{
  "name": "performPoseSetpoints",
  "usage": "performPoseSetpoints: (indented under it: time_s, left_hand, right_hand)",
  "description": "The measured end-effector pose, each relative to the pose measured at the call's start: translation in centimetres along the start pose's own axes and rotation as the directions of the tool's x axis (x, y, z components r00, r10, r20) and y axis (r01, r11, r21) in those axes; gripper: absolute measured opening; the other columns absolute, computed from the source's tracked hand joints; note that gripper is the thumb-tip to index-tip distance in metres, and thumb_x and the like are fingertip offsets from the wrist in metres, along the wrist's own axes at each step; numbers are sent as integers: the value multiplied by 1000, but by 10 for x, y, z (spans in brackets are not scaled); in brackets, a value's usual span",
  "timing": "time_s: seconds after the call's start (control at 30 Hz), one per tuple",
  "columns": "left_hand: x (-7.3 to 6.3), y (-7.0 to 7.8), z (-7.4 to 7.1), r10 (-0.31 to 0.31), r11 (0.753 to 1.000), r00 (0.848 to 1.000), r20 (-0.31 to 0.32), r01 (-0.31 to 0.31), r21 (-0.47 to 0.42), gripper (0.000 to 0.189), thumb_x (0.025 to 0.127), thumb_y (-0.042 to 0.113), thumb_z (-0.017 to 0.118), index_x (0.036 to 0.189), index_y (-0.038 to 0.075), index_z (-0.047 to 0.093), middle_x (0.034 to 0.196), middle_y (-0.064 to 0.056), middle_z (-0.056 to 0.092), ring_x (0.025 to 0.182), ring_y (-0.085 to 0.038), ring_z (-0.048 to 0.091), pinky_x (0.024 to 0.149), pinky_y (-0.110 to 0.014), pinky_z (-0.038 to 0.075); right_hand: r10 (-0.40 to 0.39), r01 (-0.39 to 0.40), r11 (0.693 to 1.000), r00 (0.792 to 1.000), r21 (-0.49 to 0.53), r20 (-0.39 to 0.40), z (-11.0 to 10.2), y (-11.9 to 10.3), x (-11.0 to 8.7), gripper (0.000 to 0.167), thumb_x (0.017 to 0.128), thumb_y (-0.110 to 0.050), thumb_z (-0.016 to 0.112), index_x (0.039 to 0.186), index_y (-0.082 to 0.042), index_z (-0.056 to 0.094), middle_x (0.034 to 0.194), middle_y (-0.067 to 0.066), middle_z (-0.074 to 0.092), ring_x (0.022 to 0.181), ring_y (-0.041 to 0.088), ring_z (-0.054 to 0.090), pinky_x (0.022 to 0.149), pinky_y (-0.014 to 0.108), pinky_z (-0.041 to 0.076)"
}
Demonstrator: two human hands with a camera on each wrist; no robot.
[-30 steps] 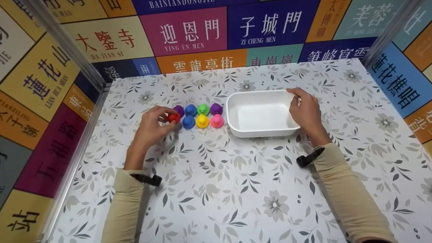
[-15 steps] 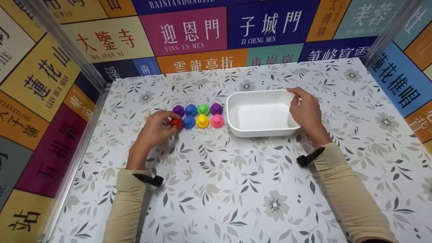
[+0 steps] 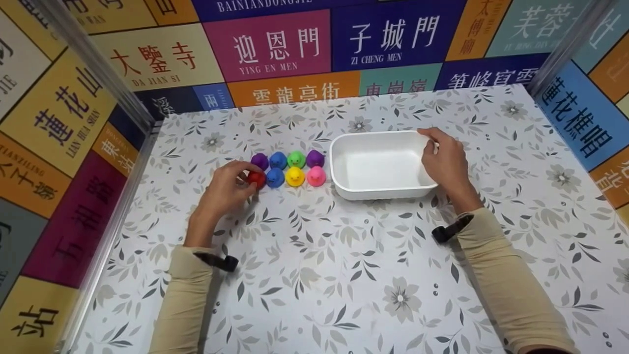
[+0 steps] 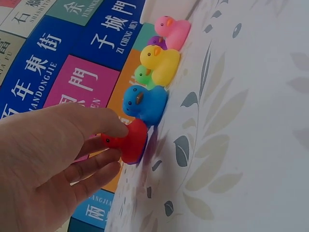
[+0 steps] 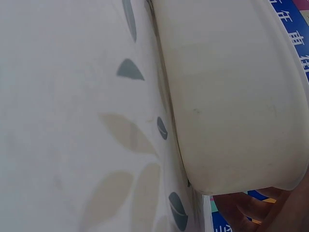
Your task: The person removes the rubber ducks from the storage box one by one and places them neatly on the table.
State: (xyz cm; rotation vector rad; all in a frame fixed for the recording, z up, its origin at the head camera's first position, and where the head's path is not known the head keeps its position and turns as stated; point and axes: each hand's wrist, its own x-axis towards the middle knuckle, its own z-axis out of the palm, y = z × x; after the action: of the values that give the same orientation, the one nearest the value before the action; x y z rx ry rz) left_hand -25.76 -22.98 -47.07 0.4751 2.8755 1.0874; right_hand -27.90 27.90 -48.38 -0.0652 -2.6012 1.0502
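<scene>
My left hand (image 3: pixel 227 188) pinches a red rubber duck (image 4: pixel 133 141) between thumb and fingers, at the left end of the front row of ducks. Right beside it sits a blue duck (image 3: pixel 275 178), then a yellow duck (image 3: pixel 295 176) and a pink duck (image 3: pixel 316 176). Behind them stand a purple duck (image 3: pixel 260 161), another blue duck (image 3: pixel 278 160), a green duck (image 3: pixel 296 160) and a second purple duck (image 3: pixel 315 158). My right hand (image 3: pixel 444 160) grips the right end of a white plastic basin (image 3: pixel 383 192), which holds nothing.
The basin stands just right of the pink duck. A tablecloth with a leaf print (image 3: pixel 314 275) covers the table. Colourful panels with lettering (image 3: pixel 280 44) rise along the back and both sides.
My left hand has brought the red duck slightly toward me and down, to the left end of the front row beside the blue duck. The right hand and basin have stayed put.
</scene>
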Motion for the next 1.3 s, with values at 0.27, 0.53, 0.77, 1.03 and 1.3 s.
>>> performPoseSetpoints:
  time_s: [0.27, 0.53, 0.77, 1.03, 1.3]
  left_hand:
    - [0, 0, 0, -44, 999, 999, 14, 44, 2, 28, 97, 8, 74, 125, 12, 75, 128, -9, 72, 110, -29, 70, 101, -47, 62]
    - [0, -2, 1, -42, 999, 999, -7, 42, 22, 30, 95, 6, 73, 125, 11, 76, 129, -10, 72, 111, -30, 70, 102, -47, 62]
    - [-2, -1, 1, -51, 998, 999, -11, 51, 33, 30, 96, 7, 74, 125, 11, 75, 129, -10, 73, 111, -30, 71, 100, -47, 63]
    - [-1, -1, 2, -35, 998, 999, 2, 35, 43, 30, 96, 7, 76, 125, 12, 77, 126, -10, 73, 109, -31, 71, 99, -45, 63]
    - [2, 4, 3, -91, 995, 996, 25, 90, 50, 31, 98, 9, 76, 128, 16, 76, 128, -8, 71, 109, -30, 69, 98, -44, 63]
  right_hand:
    - [14, -14, 1000, 1000, -1, 10, 1, -1, 1, 45, 108, -8, 45, 143, -19, 71, 148, 14, 69, 116, 32, 67, 81, 44, 45]
    - [1, -1, 1000, 1000, -1, 1, 0, 0, 0, 45, 108, -8, 45, 143, -18, 72, 146, 15, 70, 101, 31, 67, 65, 35, 39]
    - [1, -1, 1000, 1000, -10, 4, 0, -1, 0, 44, 108, -8, 45, 142, -18, 72, 145, 17, 70, 89, 30, 65, 55, 30, 32]
    - [19, -19, 1000, 1000, -14, 19, 1, -2, 1, 45, 109, -10, 45, 145, -19, 70, 145, 18, 70, 98, 30, 65, 65, 36, 38]
    - [23, -23, 996, 1000, -83, -1, -1, -4, 1, 45, 109, -11, 47, 144, -24, 72, 140, 17, 73, 93, 33, 65, 66, 43, 40]
